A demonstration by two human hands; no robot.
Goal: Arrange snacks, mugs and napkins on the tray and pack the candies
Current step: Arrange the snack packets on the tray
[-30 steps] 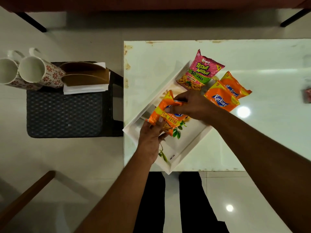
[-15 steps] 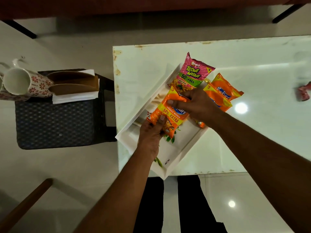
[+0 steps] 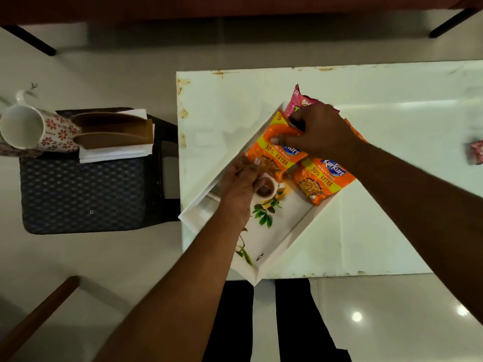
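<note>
A white tray (image 3: 198,212) with a leaf print lies slanted on the near left corner of the white table (image 3: 392,218). Both hands hold one orange snack packet (image 3: 277,150) low over the tray's far end. My right hand (image 3: 318,131) grips its top edge, and my left hand (image 3: 243,186) pinches its lower edge. A second orange packet (image 3: 321,181) lies flat in the tray beside it. A pink packet (image 3: 298,100) sticks out behind my right hand, mostly hidden. Two floral mugs (image 3: 34,129) and white napkins (image 3: 115,152) sit on a dark stool (image 3: 83,194).
A brown napkin holder (image 3: 112,129) stands over the napkins on the stool, left of the table. A pink wrapped candy (image 3: 475,151) lies at the table's right edge. A sliver of another orange packet (image 3: 358,131) shows behind my right wrist. A wooden chair rail (image 3: 36,317) crosses the lower left.
Both hands have carried the orange packet toward the tray's far end, next to the pink packet. A second orange packet now lies uncovered in the tray to its right.
</note>
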